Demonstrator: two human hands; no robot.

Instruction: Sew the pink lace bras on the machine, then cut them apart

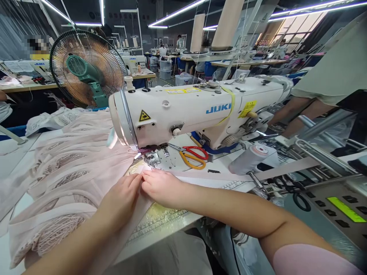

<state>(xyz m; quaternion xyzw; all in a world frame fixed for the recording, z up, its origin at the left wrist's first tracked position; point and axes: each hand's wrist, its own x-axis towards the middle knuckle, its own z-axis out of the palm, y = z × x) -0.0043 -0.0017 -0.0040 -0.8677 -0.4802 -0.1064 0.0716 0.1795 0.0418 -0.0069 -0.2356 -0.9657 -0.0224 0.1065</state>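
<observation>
My left hand (123, 194) and my right hand (162, 187) meet just in front of the presser foot (152, 157) of a white JUKI sewing machine (183, 110). The fingers of both are closed on pale pink fabric (140, 212), which passes between them at the needle area. A pale pink strip (215, 175) runs from beside my right hand toward the device at the right. To the left of my left hand lie several joined pale pink garments (63, 179) with lace panels. My fingertips partly cover the fabric's edge.
Red-handled scissors (197, 152) and orange-handled scissors (195, 162) lie on the machine bed. A thread cone (249, 158) stands to the right, near a metal-framed device with a green display (346, 209). A large fan (87, 68) is behind the table. Someone in a light skirt (332, 65) stands at right.
</observation>
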